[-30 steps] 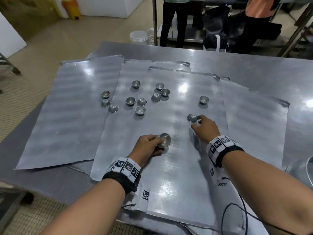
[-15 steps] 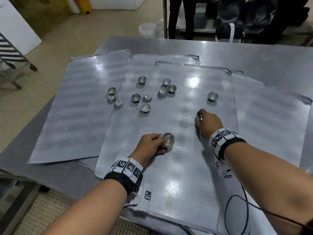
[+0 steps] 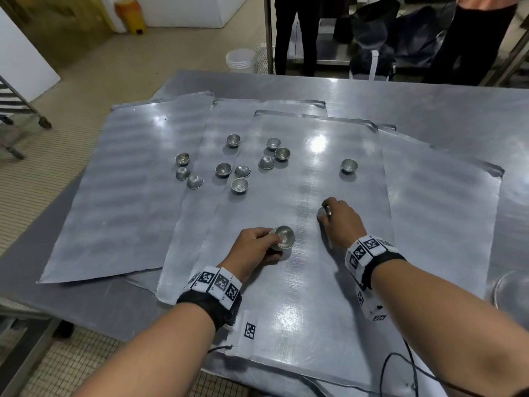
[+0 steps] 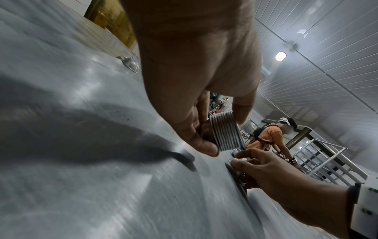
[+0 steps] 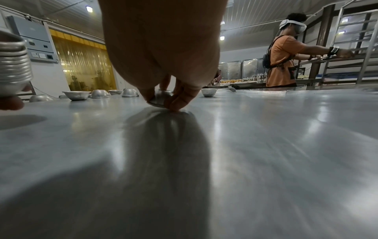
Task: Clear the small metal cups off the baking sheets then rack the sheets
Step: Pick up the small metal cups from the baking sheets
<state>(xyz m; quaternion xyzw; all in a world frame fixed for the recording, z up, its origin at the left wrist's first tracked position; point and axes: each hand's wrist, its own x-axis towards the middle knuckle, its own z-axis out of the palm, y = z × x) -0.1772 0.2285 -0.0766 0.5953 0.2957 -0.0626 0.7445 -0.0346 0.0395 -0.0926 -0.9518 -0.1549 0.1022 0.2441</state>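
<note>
Clearing is looking partly done, and none of the racking has begun: several baking sheets (image 3: 114, 196) are lying overlapped on the steel table (image 3: 458, 110), and eleven loose cups are sitting on them. Going left to right, three cups (image 3: 183, 170) are lying near the right edge of the leftmost sheet, seven more (image 3: 240, 170) are scattered across the far middle of the next two sheets, and one lone cup (image 3: 349, 166) is standing towards the far right corner of the top sheet (image 3: 286, 310). Near that sheet's middle, the left hand (image 3: 252, 250) is curling its fingers and thumb round a nested stack of cups (image 4: 225, 131), whose thin rolled rims are showing as tight ridges in the left wrist view. Just to its right, the right hand (image 3: 340, 222) is pinching one overturned cup (image 5: 160, 98) by its rim with the fingertips, tilting it against the sheet. The cups are small, shallow, rounded bowls of dull grey metal, some upright and some inverted. The sheets are thin, flat and brushed, with low turned-up lips along their far edges and bright glare spots. Judging by this, the remaining cups need gathering before any sheet can go to a rack.
</note>
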